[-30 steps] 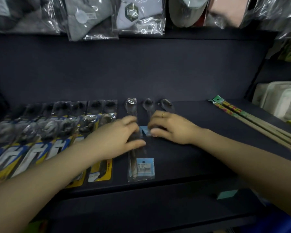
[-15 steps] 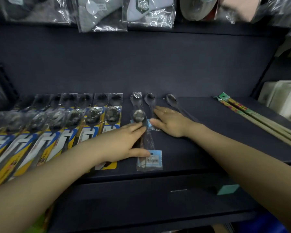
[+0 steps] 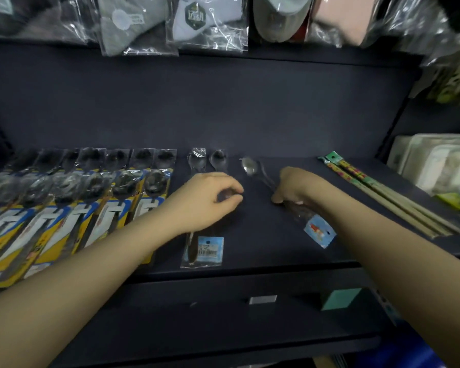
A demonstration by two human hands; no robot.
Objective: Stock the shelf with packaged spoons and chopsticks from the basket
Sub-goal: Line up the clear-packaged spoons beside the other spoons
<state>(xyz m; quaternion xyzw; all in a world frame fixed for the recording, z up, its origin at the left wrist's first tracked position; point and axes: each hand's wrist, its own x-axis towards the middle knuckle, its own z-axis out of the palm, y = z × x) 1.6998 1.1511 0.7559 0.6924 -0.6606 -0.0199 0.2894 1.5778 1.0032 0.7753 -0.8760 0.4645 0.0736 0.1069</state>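
On the dark shelf (image 3: 263, 251), right of the middle, a packaged spoon (image 3: 279, 192) lies slanted, its bowl toward the back wall and its blue label card at the front. The right hand (image 3: 300, 188) is on its handle, the fingers (image 3: 278, 200) curled down around the packet and gripping it about midway along. Just to the left, the left hand (image 3: 210, 200) rests over two more spoon packets (image 3: 206, 163) that lie straight, front to back; its fingers are bent with thumb and fingertips drawn close together, but whether they pinch the wrapping or only press on it I cannot tell. One of those packets shows a blue barcode label (image 3: 210, 248) at the front edge, below the left wrist. Farther left, a row of spoons on yellow and blue cards (image 3: 72, 208) overlaps along the shelf. Well apart on the right, long packs of chopsticks (image 3: 377, 192) lie angled toward the front corner. Above the shelf hang bagged caps (image 3: 197, 19) in clear plastic.
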